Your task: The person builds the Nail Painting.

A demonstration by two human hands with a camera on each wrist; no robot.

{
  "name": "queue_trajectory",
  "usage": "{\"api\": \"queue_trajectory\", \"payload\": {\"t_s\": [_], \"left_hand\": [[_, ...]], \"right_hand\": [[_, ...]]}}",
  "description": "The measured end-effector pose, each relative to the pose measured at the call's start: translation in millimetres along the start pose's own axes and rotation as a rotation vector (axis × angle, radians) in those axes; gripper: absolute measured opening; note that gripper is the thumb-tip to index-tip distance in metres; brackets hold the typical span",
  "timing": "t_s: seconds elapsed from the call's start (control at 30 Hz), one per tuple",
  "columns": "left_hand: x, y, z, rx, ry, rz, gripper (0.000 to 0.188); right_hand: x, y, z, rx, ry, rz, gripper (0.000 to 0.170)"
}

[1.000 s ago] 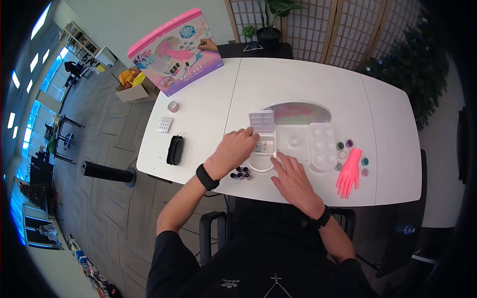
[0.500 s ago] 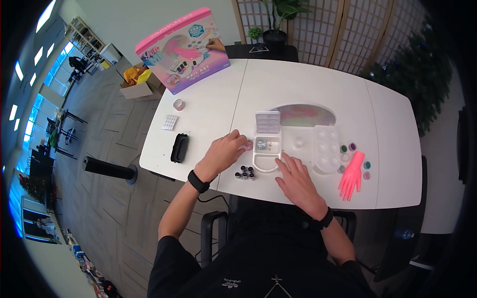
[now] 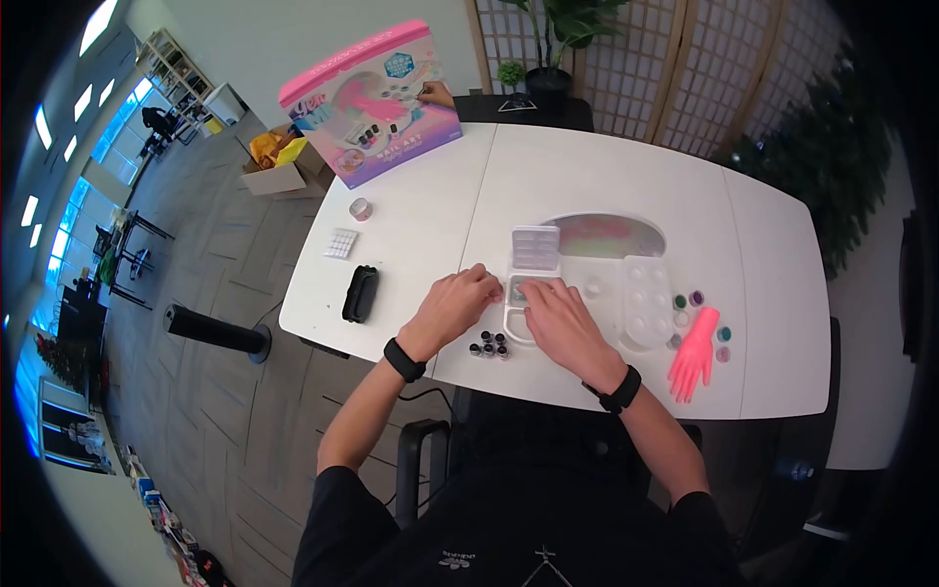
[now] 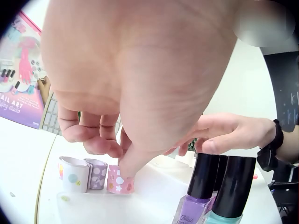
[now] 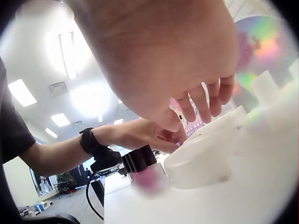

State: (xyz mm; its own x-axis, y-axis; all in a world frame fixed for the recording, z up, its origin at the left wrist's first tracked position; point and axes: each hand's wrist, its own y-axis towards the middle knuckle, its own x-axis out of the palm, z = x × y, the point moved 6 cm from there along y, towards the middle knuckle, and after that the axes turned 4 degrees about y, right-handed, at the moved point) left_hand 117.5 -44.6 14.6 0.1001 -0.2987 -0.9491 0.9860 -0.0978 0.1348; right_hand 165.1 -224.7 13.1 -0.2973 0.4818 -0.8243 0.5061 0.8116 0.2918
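My left hand (image 3: 452, 311) is left of the white tray (image 3: 520, 327), its thumb and fingers pinching the rim of a pink patterned roll (image 4: 120, 181). A white roll (image 4: 74, 175) and a purple roll (image 4: 97, 174) stand beside that one. Over the tray's small compartment, my right hand (image 3: 565, 328) reaches with lightly bent fingers; what its fingertips touch is hidden. In the right wrist view these fingers hang above the white tray (image 5: 201, 161). Dark-capped polish bottles (image 3: 489, 345) stand near both hands.
Right of the tray are a white palette (image 3: 647, 303), small pots (image 3: 696, 297) and a pink model hand (image 3: 694, 354). A black case (image 3: 361, 293), a white sheet (image 3: 340, 244) and a clear jar (image 3: 361, 208) lie left, a large box (image 3: 377, 108) behind.
My left hand has moved from the tray's compartments leftward to the rolls. My right hand has gone from the tray's right edge onto the small compartment.
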Motion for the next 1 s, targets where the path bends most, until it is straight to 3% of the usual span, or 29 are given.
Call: {"api": "queue_trajectory", "payload": {"t_s": [0.43, 0.73, 1.0], "left_hand": [[-26, -20, 17, -0.011, -0.079, 0.121, 0.014], [-39, -26, 28, -0.027, -0.152, 0.153, 0.012], [-40, -28, 30, -0.024, -0.157, 0.158, 0.014]], "right_hand": [[21, 9, 4, -0.018, -0.106, 0.003, 0.033], [14, 21, 14, 0.114, 0.101, -0.091, 0.04], [11, 19, 11, 0.091, 0.067, -0.07, 0.038]]}}
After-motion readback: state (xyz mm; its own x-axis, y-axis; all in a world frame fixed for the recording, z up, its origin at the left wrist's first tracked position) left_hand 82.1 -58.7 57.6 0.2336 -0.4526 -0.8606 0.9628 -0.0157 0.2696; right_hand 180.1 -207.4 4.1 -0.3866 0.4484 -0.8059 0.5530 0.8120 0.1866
